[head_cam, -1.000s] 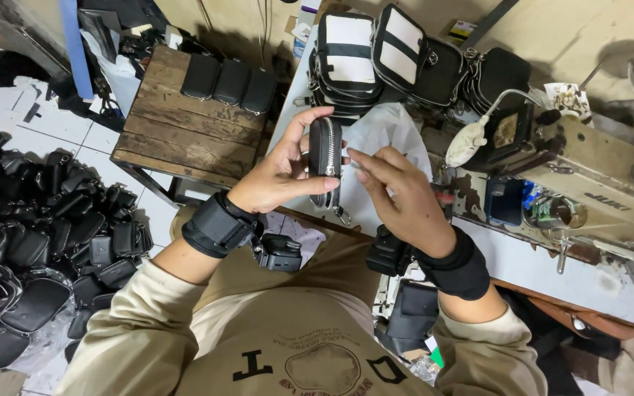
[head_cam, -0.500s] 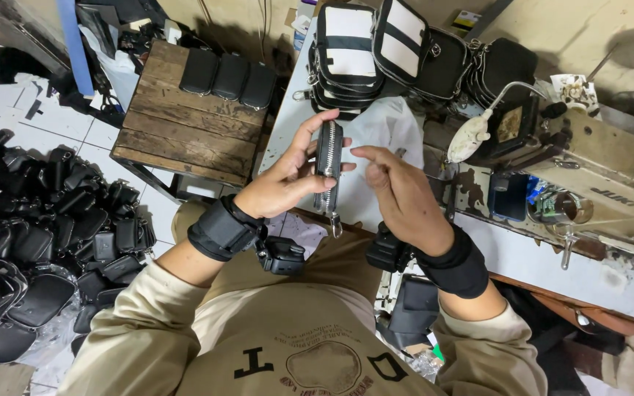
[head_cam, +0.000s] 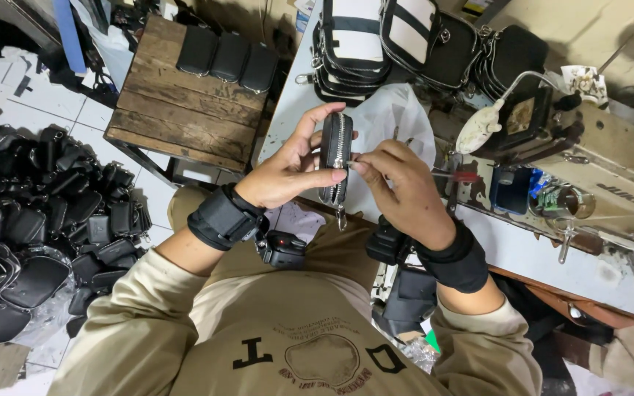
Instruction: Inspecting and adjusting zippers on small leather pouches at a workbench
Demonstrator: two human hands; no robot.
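Soft, even light fills the frame, brightest on the pale bench (head_cam: 299, 110) and the white plastic bag (head_cam: 394, 117) at top centre, where the surfaces wash out slightly. The heap of black pouches (head_cam: 31, 220) at the left sinks into shadow with only small glints, and the lower right corner is dim. The centre is sharp, with the zip teeth on the black case (head_cam: 335, 158) crisp, while the wide lens bends and stretches the edges.
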